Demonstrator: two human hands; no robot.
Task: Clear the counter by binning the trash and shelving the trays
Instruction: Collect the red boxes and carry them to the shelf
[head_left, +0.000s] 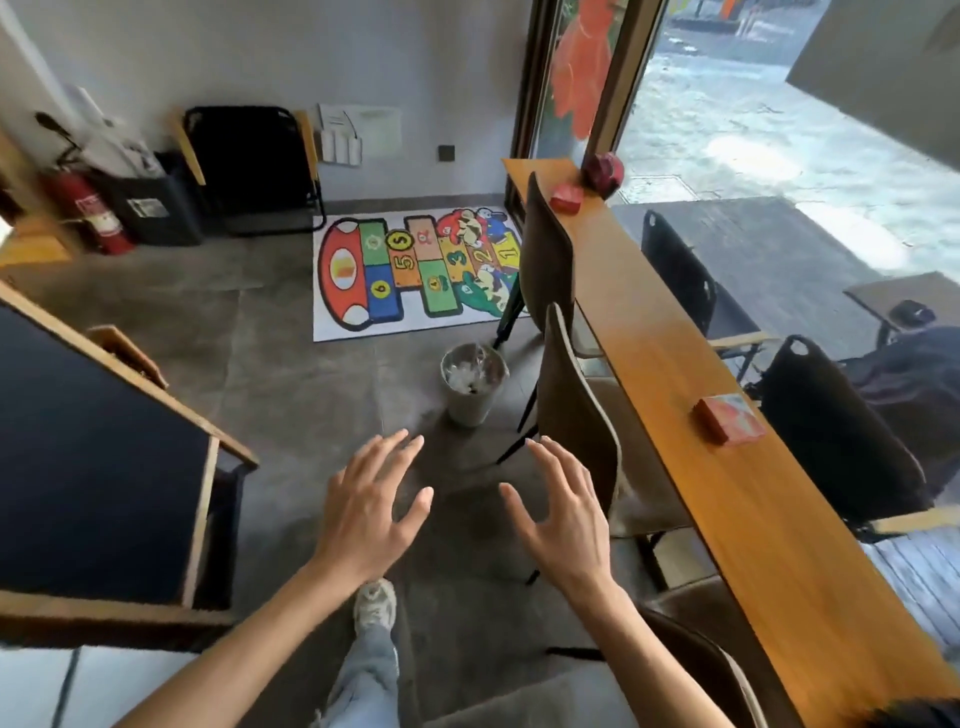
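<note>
Both spread hands (467, 514) hover short of bin (474, 382) (white-stuffed).

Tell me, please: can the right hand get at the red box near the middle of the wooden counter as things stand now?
Probably yes. The right hand is open and holds nothing, and the red box lies uncovered on the counter, forward and to its right. Only the chair back stands between them, so the arm would likely pass over it.

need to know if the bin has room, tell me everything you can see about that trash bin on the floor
The trash bin is a small round bucket, pale grey, tapering slightly toward its base. It stands upright on the grey floor tiles, just in front of the colourful hopscotch mat and beside the black legs of a brown chair. It is open-topped and filled nearly to the rim with crumpled white trash. Neither hand touches it.
</note>
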